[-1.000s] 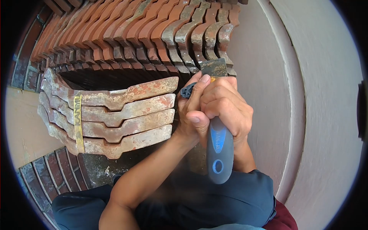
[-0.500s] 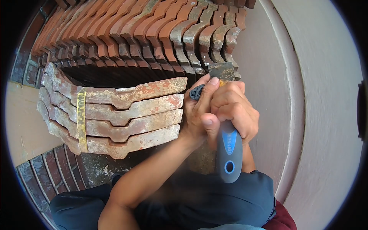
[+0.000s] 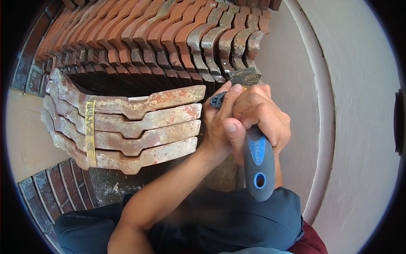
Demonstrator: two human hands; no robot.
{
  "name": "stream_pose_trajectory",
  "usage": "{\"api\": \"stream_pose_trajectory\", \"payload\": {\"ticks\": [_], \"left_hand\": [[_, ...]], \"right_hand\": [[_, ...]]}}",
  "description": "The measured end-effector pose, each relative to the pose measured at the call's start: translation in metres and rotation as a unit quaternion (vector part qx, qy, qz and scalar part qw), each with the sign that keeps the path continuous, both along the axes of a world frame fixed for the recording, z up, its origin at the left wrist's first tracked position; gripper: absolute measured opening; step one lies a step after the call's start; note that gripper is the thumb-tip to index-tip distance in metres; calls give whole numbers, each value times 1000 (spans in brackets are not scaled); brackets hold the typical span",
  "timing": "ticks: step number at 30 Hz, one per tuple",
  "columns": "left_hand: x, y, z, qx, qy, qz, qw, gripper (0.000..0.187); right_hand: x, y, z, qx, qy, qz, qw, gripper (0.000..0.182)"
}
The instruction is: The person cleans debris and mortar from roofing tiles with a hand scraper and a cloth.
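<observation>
My right hand is wrapped around the grey-and-blue handle of a scraper. The scraper's flat, stained blade points away from me, toward the roof tiles. Against the blade's left side, my left hand is closed on a crumpled dark grey cloth, its thumb close to the blade. The two hands touch, and the right one partly covers the left. Beside my left hand lies a stack of several worn tiles with a yellow printed strap around it.
A long row of upright reddish roof tiles stands ahead. A pale wall rises on the right. At left are a tan board and brickwork. My knees, in dark trousers, are just below my hands.
The handle end of the scraper has swung slightly to the right, with my right hand shifting along. My left hand and the cloth have barely moved.
</observation>
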State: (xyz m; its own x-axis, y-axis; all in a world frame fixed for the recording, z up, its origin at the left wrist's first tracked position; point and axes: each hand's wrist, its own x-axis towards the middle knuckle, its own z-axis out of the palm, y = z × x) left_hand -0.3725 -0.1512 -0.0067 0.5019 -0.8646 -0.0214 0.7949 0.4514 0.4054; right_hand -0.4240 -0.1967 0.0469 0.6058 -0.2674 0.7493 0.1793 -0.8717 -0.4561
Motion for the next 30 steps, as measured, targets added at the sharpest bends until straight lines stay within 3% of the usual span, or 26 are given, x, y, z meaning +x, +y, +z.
{"api": "stream_pose_trajectory", "payload": {"ticks": [7, 10, 14, 21, 30], "left_hand": [[9, 8, 2, -18, -59, 5, 998, 27], [6, 10, 9, 42, -42, 3, 998, 28], [1, 5, 2, 18, -68, 26, 997, 27], [1, 4, 7, 79, -96, 51, 991, 26], [3, -2, 2, 29, -32, 26, 999, 25]], "right_hand": [[-3, 1, 2, -29, 12, -3, 1000, 36], [-2, 2, -1, -18, -1, 2, 1000, 35], [-6, 4, -4, 20, -34, -2, 999, 36], [-7, -5, -10, -29, -37, 27, 999, 37], [1, -1, -3, -1, -12, -4, 1000, 34]]}}
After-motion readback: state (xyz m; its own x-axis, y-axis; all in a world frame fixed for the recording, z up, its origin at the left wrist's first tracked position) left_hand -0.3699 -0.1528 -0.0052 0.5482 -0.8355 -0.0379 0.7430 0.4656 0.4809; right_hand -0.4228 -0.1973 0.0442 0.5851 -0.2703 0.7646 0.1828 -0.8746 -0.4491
